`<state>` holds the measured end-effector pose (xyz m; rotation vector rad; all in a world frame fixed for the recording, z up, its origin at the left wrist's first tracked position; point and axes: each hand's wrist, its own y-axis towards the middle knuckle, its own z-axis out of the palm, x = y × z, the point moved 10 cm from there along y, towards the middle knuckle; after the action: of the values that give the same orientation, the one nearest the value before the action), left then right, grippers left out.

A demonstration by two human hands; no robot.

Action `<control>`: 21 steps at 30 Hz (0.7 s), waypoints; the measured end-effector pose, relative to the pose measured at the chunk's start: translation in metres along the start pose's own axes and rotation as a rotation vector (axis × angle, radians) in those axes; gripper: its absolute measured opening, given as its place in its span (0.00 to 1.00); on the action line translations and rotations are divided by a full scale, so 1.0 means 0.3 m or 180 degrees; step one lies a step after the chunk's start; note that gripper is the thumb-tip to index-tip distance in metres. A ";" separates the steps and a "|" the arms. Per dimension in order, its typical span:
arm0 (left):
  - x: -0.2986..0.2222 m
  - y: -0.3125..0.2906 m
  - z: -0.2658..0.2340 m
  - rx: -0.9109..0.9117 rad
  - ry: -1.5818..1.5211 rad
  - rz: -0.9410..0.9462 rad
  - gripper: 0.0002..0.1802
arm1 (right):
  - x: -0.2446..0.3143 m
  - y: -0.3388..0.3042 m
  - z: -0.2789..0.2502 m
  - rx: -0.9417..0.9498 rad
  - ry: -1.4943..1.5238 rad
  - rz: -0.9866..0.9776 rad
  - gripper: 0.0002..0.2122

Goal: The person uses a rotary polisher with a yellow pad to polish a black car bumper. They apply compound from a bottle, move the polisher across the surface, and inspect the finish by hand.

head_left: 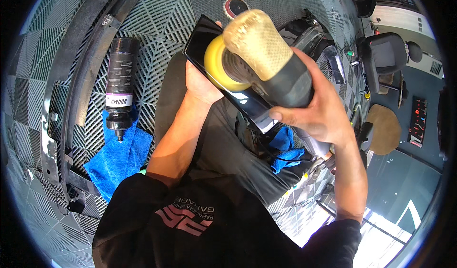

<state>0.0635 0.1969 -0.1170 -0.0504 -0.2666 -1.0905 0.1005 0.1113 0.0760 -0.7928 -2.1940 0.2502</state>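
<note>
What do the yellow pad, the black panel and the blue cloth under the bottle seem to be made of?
Yellow pad: probably matte foam, from its thick, rounded edge with no sharp glints.
Black panel: glossy, likely plastic, though painted metal is possible; it shows bright reflections.
Blue cloth: seemingly microfiber, soft and matte, from its fuzzy surface.

The floor (162, 10) consists of ribbed grey tiles and carries a black bottle (121, 72) lying on its side. Left of the bottle lies a long dark strip (89, 58); partly beneath its nozzle end, a blue cloth (119, 161); to its upper right, a dark grey mat (285, 3).
</note>
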 end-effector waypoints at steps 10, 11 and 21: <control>-0.003 -0.018 -0.004 0.0251 -0.0153 -0.0034 0.40 | -0.155 -0.221 -0.013 -0.0571 -0.0113 0.0088 0.49; -0.006 -0.021 -0.008 0.0255 -0.0143 -0.0036 0.40 | -0.158 -0.237 -0.010 -0.0576 -0.0208 0.0104 0.49; -0.013 -0.012 -0.035 -0.0375 -0.0030 0.0117 0.40 | -0.073 -0.147 0.065 -0.0555 0.0167 -0.0323 0.51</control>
<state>0.0606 0.1967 -0.1284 -0.1651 -0.2089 -1.0689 0.0770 0.0644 0.0676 -0.7702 -2.2199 -0.0127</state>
